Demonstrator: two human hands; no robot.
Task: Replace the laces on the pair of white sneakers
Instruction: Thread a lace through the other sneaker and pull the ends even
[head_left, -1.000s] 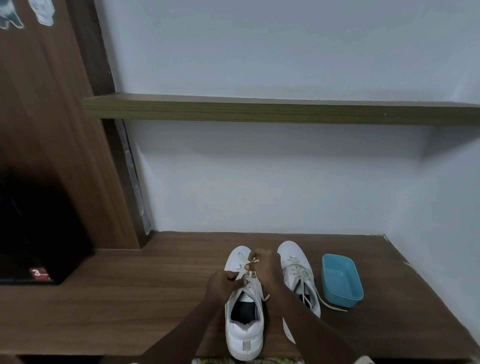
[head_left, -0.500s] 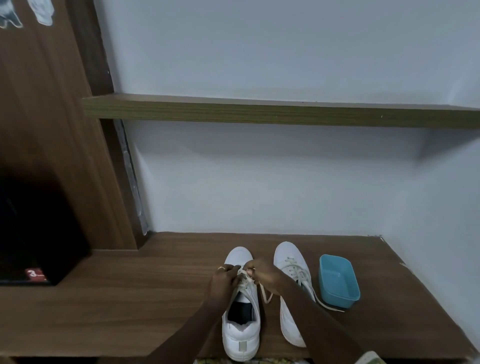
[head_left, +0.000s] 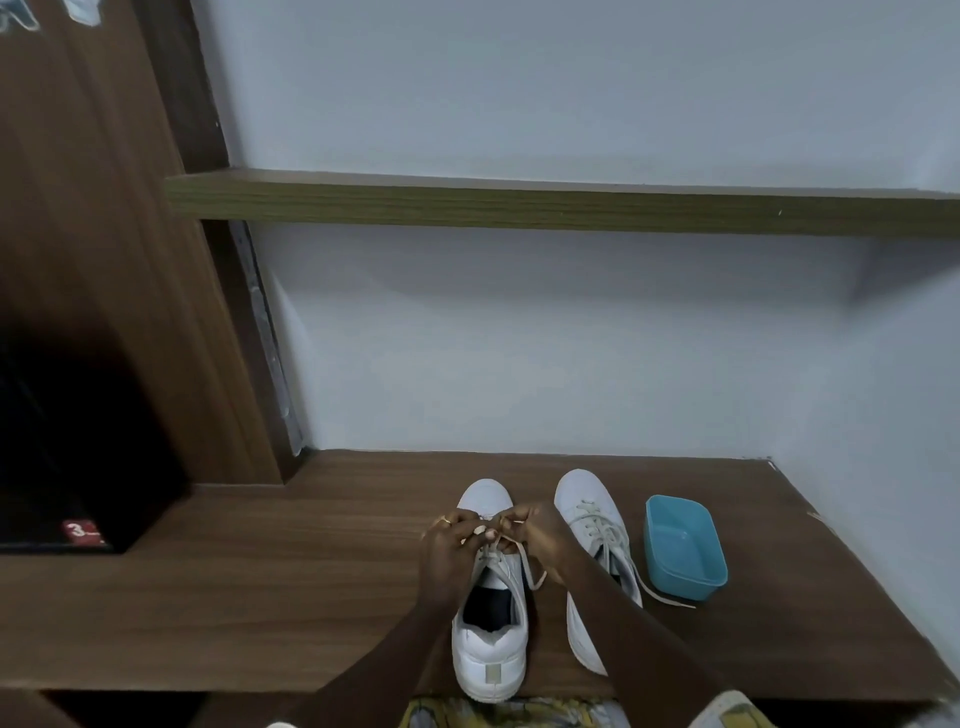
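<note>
Currently I log the wooden bench top (head_left: 260, 597) carrying the left sneaker (head_left: 488, 639) and right sneaker (head_left: 587, 499) side by side, long axes running away from the camera, toes toward the wall, heels near the front edge. Above the left sneaker's eyelets, the left hand (head_left: 449, 545) and right hand (head_left: 540, 540) nearly meet, each with fingers curled, pinching the cream lace (head_left: 530, 569); its loose end droops between the shoes.
</note>
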